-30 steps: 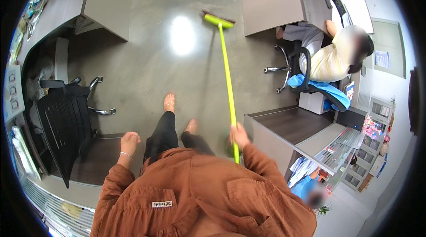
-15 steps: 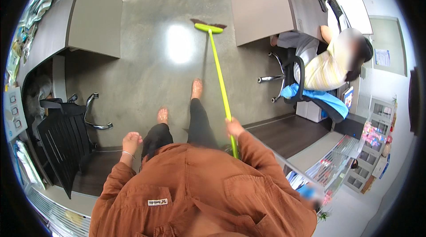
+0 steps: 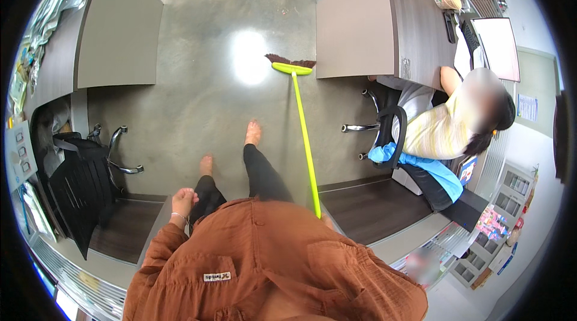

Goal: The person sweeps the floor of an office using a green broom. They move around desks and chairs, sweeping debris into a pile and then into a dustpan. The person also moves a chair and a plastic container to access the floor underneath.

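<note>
A broom with a lime-green handle (image 3: pixel 305 140) slants across the grey floor ahead of me. Its green head with dark brown bristles (image 3: pixel 293 64) rests on the floor beside the lower corner of the right desk's panel. My right hand (image 3: pixel 327 220) is closed around the upper end of the handle, mostly hidden by my brown shirt. To the left of my body, my left hand (image 3: pixel 184 202) is loosely curled, and nothing shows in it. Small bits of debris (image 3: pixel 285 12) lie on the floor beyond the bristles.
A desk with a grey side panel (image 3: pixel 120 32) stands at left, a black chair (image 3: pixel 84 189) below it. At right, a seated person (image 3: pixel 445 119) works at another desk (image 3: pixel 421 20); the wheeled base of their chair (image 3: pixel 360 128) reaches toward the walkway. My bare feet (image 3: pixel 253 133) are on the floor.
The broom head has come nearer to me and slightly right. My right hand has drawn back against my body, now largely out of sight. The left hand has shifted a little.
</note>
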A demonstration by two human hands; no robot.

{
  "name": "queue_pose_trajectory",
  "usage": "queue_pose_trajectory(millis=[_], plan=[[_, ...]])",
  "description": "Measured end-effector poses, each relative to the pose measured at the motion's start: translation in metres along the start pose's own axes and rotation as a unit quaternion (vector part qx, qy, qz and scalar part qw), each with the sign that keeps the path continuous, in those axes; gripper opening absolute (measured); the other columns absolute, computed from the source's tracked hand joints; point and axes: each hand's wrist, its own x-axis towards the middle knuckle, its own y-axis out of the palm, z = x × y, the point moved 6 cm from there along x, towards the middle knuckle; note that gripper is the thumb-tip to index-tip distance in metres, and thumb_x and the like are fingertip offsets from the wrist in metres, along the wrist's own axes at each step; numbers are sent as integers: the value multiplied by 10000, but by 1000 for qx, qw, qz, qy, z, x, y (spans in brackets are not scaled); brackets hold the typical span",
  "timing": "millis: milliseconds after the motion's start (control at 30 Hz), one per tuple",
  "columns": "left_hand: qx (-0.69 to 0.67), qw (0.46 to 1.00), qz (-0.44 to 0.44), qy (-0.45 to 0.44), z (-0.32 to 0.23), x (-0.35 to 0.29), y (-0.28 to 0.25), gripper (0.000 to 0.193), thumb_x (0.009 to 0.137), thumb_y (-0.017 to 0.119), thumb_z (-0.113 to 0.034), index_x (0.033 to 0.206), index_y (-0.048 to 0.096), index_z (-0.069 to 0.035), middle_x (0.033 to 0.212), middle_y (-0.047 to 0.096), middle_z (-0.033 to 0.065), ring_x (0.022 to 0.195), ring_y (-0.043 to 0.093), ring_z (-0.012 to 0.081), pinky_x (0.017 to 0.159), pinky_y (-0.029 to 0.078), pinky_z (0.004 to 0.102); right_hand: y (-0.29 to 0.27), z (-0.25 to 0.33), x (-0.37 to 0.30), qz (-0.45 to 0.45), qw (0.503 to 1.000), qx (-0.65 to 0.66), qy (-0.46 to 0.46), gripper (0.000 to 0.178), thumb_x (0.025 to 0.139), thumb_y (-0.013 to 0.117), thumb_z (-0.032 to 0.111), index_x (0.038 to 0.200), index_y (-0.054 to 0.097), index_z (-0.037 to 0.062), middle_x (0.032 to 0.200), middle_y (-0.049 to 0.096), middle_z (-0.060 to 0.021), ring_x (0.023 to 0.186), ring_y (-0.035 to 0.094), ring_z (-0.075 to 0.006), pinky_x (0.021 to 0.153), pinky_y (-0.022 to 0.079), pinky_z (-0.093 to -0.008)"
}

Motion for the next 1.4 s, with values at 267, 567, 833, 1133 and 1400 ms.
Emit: queue_pose_trajectory(millis=[267,567,833,1133,1400], plan=[[4,998,-5,63,-32,0,35,123,902,543,-160,893,560,-39,742,596,18,610,562,91,538,439,203,-60,132,151,-10,999,-20,-47,269,919,481,288,872,519,25,667,526,-144,578,531,-247,538,438,-400],[-28,991,-84,104,4,-16,-1,126,878,573,-137,833,578,-19,700,592,26,593,556,97,566,488,235,-67,3,135,55,994,-35,-84,394,861,530,375,940,527,-12,804,614,-234,766,586,-428,645,463,-440],[-243,957,-160,0,138,-38,9,147,847,584,-127,781,589,4,684,596,53,584,565,128,534,479,259,-205,193,66,89,870,-434,-218,362,857,546,381,896,515,23,720,590,-240,745,592,-427,606,450,-457],[-284,938,-190,-55,200,-57,64,183,847,599,-167,753,591,-11,676,612,48,574,574,125,561,487,259,31,424,77,224,606,-626,-437,323,886,525,367,911,531,45,765,590,-211,745,555,-415,642,445,-467],[-457,858,-203,-118,210,-75,54,165,859,602,-186,838,593,-22,729,619,39,596,581,113,558,484,247,258,491,30,201,424,-763,-445,392,901,463,440,973,546,64,947,618,-199,921,570,-388,782,449,-496]])
